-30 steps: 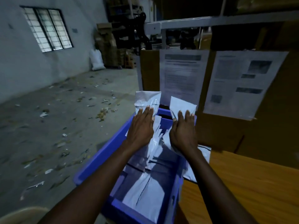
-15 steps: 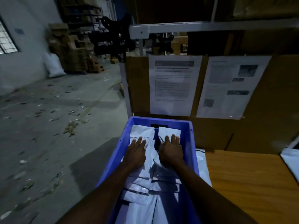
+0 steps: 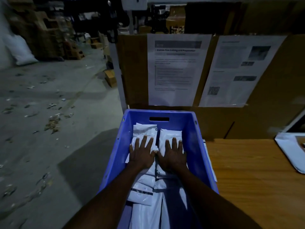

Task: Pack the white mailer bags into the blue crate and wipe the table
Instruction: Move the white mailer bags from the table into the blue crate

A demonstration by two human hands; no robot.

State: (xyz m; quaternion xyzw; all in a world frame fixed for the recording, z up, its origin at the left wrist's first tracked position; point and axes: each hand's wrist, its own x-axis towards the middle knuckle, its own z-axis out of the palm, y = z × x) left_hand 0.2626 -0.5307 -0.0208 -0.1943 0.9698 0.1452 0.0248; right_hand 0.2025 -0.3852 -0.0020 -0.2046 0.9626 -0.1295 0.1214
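Both hands lie flat inside the blue crate (image 3: 193,139), palms down and fingers straight and a little spread. The left hand (image 3: 141,155) presses on the left pile of white mailer bags (image 3: 145,130), and the right hand (image 3: 173,157) presses on the right pile, just beside it. The thumbs nearly meet in the middle. Neither hand grips anything; they only push on the bags from above.

The bags fill the bottom of the crate in overlapping layers, from the far wall with the handle slot down to the near edge under the forearms. The crate stands at the left end of the wooden surface (image 3: 247,176); I cannot tell if it rests on it or beside it. One more white bag (image 3: 288,149) lies on the surface at the far right, well apart from the crate.

Behind the crate a cardboard panel (image 3: 132,71) stands upright with two printed sheets (image 3: 176,70) on it. To the left is a grey floor (image 3: 49,138) with small litter, and a white sack (image 3: 19,50) leans far back.
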